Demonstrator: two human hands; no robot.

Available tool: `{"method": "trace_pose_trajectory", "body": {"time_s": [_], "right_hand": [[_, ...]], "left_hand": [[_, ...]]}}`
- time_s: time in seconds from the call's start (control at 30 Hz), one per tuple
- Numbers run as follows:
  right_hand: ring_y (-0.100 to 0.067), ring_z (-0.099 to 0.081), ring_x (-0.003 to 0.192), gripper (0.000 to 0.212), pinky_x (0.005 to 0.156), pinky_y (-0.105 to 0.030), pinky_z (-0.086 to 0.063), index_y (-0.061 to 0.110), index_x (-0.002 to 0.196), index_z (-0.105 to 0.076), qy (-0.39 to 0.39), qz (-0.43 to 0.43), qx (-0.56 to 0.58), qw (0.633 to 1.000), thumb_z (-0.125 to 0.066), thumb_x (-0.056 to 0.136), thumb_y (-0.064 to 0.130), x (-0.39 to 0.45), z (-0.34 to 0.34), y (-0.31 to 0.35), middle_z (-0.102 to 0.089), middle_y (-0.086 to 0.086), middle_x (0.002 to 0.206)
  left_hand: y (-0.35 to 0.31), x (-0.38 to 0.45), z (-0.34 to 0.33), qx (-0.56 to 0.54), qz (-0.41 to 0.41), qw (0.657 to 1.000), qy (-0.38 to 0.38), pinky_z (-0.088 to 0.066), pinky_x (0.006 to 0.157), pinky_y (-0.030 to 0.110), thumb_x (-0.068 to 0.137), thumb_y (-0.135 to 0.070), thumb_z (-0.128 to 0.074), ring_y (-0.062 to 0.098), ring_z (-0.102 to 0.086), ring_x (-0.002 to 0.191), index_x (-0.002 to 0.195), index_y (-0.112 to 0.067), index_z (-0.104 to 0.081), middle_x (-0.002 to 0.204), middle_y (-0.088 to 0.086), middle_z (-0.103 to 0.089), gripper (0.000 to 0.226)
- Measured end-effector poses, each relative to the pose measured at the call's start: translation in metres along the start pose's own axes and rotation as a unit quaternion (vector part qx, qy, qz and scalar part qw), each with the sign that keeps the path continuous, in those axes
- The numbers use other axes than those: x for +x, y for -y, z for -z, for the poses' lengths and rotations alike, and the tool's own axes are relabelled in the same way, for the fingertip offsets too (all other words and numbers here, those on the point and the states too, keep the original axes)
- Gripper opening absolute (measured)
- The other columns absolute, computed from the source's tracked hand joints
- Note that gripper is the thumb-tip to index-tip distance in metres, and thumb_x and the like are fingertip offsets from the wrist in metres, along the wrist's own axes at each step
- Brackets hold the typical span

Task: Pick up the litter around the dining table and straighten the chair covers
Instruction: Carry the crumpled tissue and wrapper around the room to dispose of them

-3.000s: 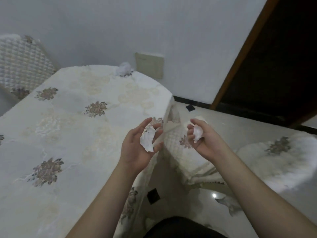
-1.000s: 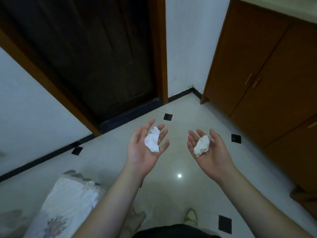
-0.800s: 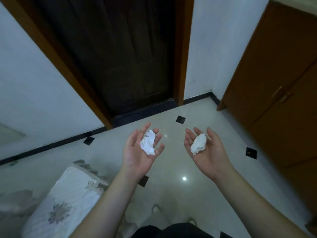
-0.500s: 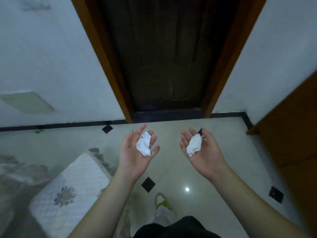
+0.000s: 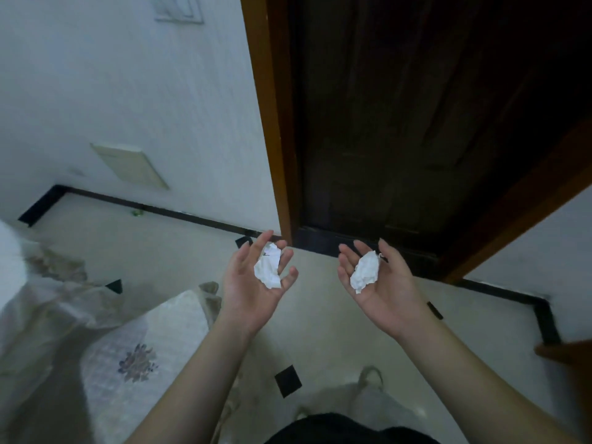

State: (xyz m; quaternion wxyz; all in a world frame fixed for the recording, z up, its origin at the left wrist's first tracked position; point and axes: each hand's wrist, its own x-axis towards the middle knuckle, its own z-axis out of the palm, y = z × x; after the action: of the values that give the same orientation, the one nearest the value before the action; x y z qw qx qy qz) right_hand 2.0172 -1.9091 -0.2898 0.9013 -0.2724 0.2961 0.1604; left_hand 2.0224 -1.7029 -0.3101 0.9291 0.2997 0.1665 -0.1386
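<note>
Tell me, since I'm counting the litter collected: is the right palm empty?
No, a crumpled white paper wad lies on the upturned right hand, fingers relaxed.

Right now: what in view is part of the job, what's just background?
Job:
left hand carrying crumpled paper
right hand carrying paper wad
chair cover

Background:
dark door
wall panel
small green scrap by the skirting

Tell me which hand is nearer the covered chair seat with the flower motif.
Left. The left hand, cradling a paper wad, hangs just above and right of the chair seat; the right hand is farther right, over bare floor.
</note>
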Motion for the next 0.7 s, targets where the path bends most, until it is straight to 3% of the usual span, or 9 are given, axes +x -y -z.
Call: {"method": "trace_pose_trajectory", "body": {"time_s": [0.27,0.4,0.57,0.7], "right_hand": [[-0.030,-0.061,0.111,0.039,0.092,-0.041,-0.049,0.007,0.118,-0.059,0.049,-0.078,-0.049,0.995,-0.049,0.096,0.038,0.099,-0.031,0.081,-0.071,-0.016,0.106],[-0.030,-0.062,0.110,0.040,0.090,-0.040,-0.050,0.008,0.117,-0.059,0.086,-0.116,-0.092,0.985,-0.047,0.097,0.040,0.133,-0.059,0.108,-0.070,-0.016,0.110],[-0.029,-0.066,0.106,0.040,0.083,-0.039,-0.053,0.008,0.119,-0.059,0.126,-0.170,-0.129,0.969,-0.049,0.096,0.039,0.172,-0.099,0.106,-0.070,-0.016,0.112],[-0.027,-0.066,0.103,0.039,0.087,-0.038,-0.053,0.008,0.116,-0.058,0.162,-0.220,-0.170,0.947,-0.049,0.096,0.040,0.202,-0.138,0.079,-0.065,-0.017,0.120]], "left_hand": [[0.004,0.080,-0.043,-0.020,-0.073,0.995,-0.064,-0.052,0.080,0.036,0.094,-0.040,-0.046,0.023,-0.060,0.099,0.121,-0.012,-0.058,0.114,0.010,-0.058,0.041],[-0.006,0.102,-0.069,-0.022,-0.115,0.990,-0.084,-0.050,0.079,0.036,0.091,-0.039,-0.048,0.023,-0.062,0.096,0.118,-0.013,-0.063,0.111,0.011,-0.062,0.040],[-0.030,0.109,-0.064,-0.048,-0.169,0.979,-0.107,-0.051,0.078,0.038,0.091,-0.039,-0.047,0.023,-0.062,0.100,0.118,-0.016,-0.063,0.110,0.009,-0.063,0.039],[-0.060,0.108,-0.043,-0.093,-0.220,0.963,-0.121,-0.051,0.076,0.039,0.089,-0.038,-0.050,0.024,-0.057,0.101,0.120,-0.016,-0.062,0.112,0.008,-0.060,0.040]]}}
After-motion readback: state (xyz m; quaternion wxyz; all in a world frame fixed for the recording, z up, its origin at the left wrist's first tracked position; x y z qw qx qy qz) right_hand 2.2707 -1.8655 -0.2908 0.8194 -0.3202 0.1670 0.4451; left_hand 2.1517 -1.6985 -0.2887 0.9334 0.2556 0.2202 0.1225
